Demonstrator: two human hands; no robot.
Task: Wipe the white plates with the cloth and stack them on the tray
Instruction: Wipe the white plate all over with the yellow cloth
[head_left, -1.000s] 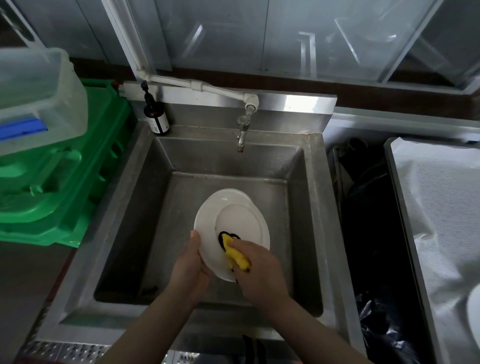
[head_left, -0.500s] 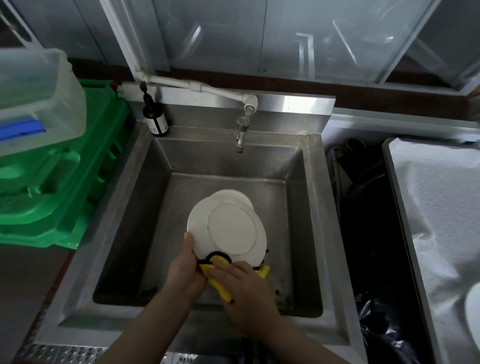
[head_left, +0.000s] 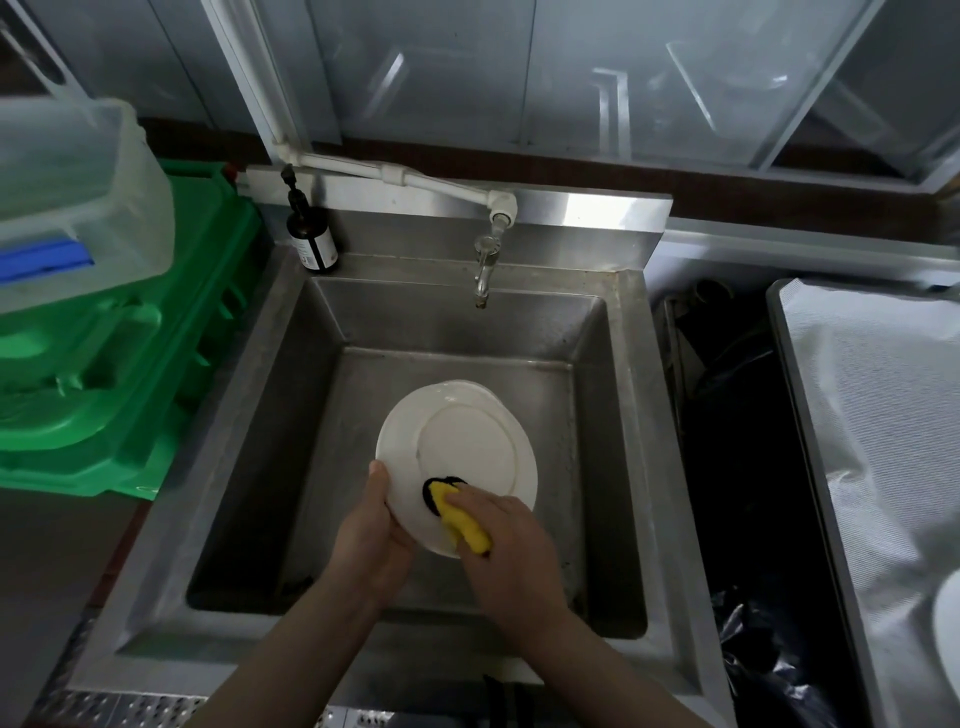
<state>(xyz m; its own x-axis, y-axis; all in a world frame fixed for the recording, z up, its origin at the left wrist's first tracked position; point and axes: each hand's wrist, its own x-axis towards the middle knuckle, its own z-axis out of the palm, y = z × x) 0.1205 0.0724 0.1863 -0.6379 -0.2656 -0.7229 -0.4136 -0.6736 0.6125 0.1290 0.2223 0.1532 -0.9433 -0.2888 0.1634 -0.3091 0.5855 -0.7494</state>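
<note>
While you hold the white plate (head_left: 457, 457) tilted over the sink (head_left: 249, 395), it could slip from your wet left hand (head_left: 371, 540), which grips only its seven o'clock rim. Your right hand (head_left: 511, 553) curls round the cloth (head_left: 460, 517), pressing it at five o'clock. Another plate (head_left: 467, 387) peeks out behind, at twelve.
</note>
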